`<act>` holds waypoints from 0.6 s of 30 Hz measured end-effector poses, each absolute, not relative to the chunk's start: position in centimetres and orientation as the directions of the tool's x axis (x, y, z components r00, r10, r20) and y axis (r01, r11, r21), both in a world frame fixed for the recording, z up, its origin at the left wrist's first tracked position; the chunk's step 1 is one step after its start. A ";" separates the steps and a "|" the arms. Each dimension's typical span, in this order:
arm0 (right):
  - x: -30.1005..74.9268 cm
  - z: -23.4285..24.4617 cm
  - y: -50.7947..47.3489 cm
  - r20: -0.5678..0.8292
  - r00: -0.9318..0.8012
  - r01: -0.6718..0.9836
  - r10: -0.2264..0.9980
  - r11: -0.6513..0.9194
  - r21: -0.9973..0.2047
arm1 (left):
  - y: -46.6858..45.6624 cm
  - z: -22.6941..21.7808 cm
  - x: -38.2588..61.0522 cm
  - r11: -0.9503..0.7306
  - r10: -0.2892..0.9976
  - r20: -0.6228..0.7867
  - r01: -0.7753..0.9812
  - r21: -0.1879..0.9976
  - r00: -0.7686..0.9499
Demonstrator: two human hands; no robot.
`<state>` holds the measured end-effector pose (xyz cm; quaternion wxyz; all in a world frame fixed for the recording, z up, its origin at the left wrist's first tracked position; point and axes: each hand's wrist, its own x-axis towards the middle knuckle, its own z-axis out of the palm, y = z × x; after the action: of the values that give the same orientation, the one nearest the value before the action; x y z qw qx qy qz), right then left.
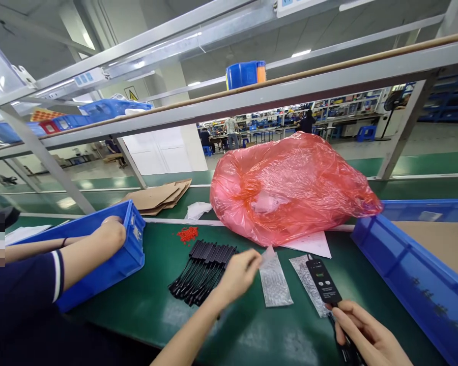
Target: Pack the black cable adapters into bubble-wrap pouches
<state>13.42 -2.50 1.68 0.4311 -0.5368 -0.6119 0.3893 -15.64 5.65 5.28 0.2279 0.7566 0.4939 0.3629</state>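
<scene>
My left hand [239,274] is closed, with its fingertips at the raised translucent flap of a bubble-wrap pouch [275,282] lying on the green table. My right hand [361,330] grips a flat black electronic device [322,279] by its lower end, where a black cable hangs down. The device's printed face is turned up toward me, above a second bubble-wrap pouch [307,282]. Left of my left hand lies a row of several black cabled modules [209,256], their leads pointing toward me.
A large red plastic bag [290,188] bulges at the back. Small red pieces [188,234] lie near flat cardboard [160,197]. At right stands a blue bin [408,269]. A co-worker's arms [99,241] reach into another blue bin [137,236] at left. A metal shelf [282,94] crosses above.
</scene>
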 end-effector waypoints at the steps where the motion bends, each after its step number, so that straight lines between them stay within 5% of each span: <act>1: 13.3 1.7 -2.6 0.116 -0.058 0.329 0.992 0.129 -0.936 | 6.1 6.5 -16.3 -0.390 0.918 0.367 0.503 0.772 0.148; 4: 12.8 2.0 -3.1 0.138 -0.056 0.344 0.989 0.149 -0.927 | 7.6 8.8 -18.2 -0.331 0.943 0.325 0.313 0.890 0.073; 6: 12.5 2.1 -3.3 0.157 -0.042 0.354 0.987 0.162 -0.921 | 8.3 8.7 -18.8 -0.250 0.966 0.198 0.397 0.883 0.167; 9: 12.4 1.7 -3.4 0.179 -0.067 0.367 0.982 0.191 -0.910 | 8.4 6.7 -18.1 -0.190 0.979 0.098 0.617 0.764 0.179; 12: 12.4 1.1 -3.3 0.186 -0.087 0.373 0.979 0.205 -0.905 | 6.9 4.4 -15.9 -0.199 0.979 0.171 0.716 0.669 0.112; 15: 12.2 0.9 -3.4 0.165 -0.051 0.374 0.985 0.172 -0.911 | 4.3 2.5 -13.3 -0.330 0.943 0.204 0.823 0.463 0.263; 18: 11.8 1.0 -3.5 0.135 -0.035 0.380 0.990 0.138 -0.915 | 1.8 1.0 -11.1 -0.422 0.904 0.083 0.840 0.342 0.420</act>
<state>11.82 -3.51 0.98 0.4251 -0.5496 -0.6233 0.3590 -11.15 1.82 0.96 0.1248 0.8334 0.5230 0.1280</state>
